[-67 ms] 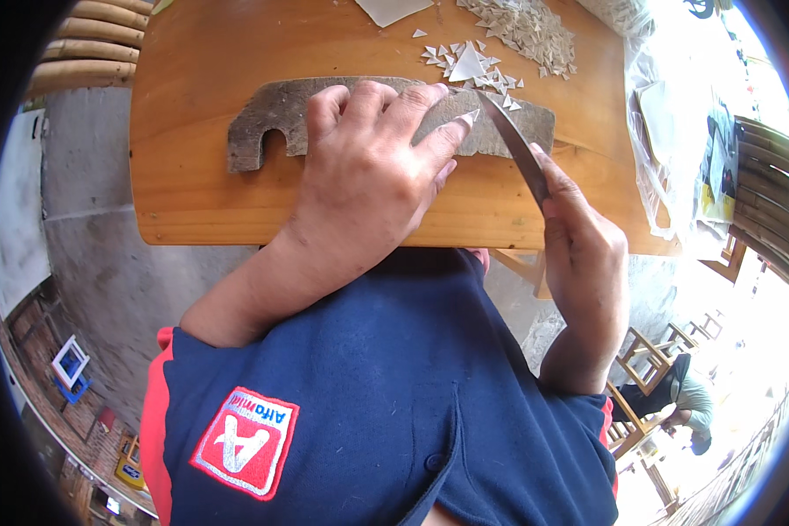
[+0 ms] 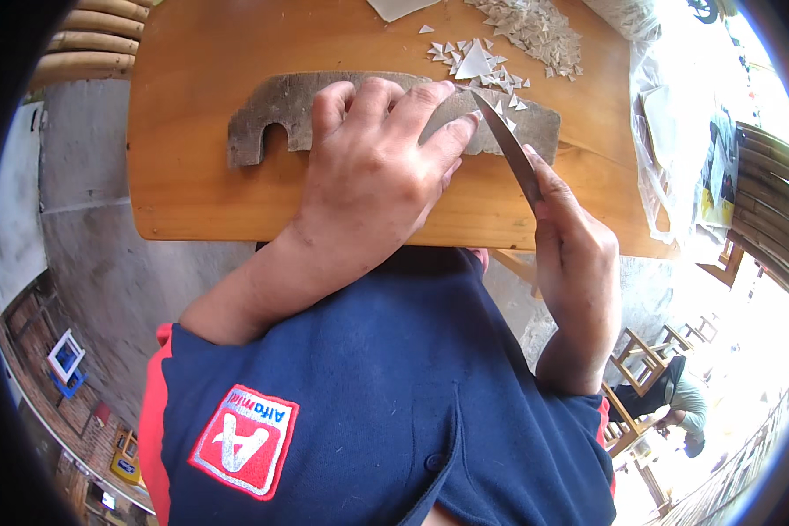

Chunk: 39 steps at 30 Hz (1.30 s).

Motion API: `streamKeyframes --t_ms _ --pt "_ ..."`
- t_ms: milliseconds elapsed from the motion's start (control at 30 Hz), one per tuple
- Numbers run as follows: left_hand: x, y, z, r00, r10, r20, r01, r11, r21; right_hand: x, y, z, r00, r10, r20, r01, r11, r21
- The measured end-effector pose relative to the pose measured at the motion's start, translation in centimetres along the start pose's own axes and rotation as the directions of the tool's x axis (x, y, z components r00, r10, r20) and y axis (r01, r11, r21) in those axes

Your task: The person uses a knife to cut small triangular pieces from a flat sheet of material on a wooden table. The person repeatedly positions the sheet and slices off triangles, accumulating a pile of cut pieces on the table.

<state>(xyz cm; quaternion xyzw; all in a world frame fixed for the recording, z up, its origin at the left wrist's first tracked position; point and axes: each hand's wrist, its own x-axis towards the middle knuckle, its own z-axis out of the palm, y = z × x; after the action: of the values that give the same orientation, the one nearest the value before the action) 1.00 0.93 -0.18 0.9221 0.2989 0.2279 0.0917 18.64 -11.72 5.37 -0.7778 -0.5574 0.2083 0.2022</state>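
Observation:
A worn grey-brown wooden board (image 2: 276, 98) with a notch at its left end lies on the table. My left hand (image 2: 377, 158) presses on the board, fingers bent and thumb near the index fingertip; whatever sits under the fingertips is too small to make out. My right hand (image 2: 579, 237) grips a knife (image 2: 515, 151) with a dark, narrow blade. The handle is hidden in my fist. The blade slants up and left across the board, its tip close to my left index finger. Small white triangular pieces (image 2: 508, 83) lie by the board's far edge, around a larger white triangle (image 2: 474, 61).
A heap of small whitish pieces (image 2: 535, 35) sits at the far right of the wooden table (image 2: 193, 202). A white sheet (image 2: 399, 7) lies at the far edge. Clear plastic bags (image 2: 653, 158) hang along the right side. Beyond, a person (image 2: 688, 399) bends beside wooden furniture.
My right hand and the knife have shifted slightly left. My left hand keeps its place on the board, and the whole view has moved a little.

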Motion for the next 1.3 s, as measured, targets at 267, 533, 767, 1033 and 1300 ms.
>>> streamKeyframes --t_ms 267,533,767,1033,1300 --pt "-0.2 0.0 0.3 1.0 0.005 -0.01 -0.005 1.0 0.03 -0.4 -0.8 0.9 0.997 0.079 0.013 -0.079 0.996 -0.037" --pt "-0.2 0.0 0.3 1.0 -0.006 -0.016 0.007 0.999 0.035 -0.7 -1.6 1.1 0.996 0.093 -0.005 -0.094 0.991 -0.091" --pt "-0.1 0.0 0.3 1.0 -0.009 -0.021 0.01 0.999 0.033 -1.1 -1.8 2.3 0.997 0.047 -0.066 -0.061 0.974 -0.219" --pt "-0.1 -0.1 0.2 0.999 -0.017 -0.027 0.018 1.0 0.005 -1.6 -1.8 2.1 0.998 0.041 -0.041 -0.049 0.975 -0.215" --pt "0.4 -1.6 -0.6 0.997 -0.036 -0.069 0.022 0.981 -0.19 -1.2 0.6 0.1 0.998 0.068 0.016 -0.068 0.998 0.003"
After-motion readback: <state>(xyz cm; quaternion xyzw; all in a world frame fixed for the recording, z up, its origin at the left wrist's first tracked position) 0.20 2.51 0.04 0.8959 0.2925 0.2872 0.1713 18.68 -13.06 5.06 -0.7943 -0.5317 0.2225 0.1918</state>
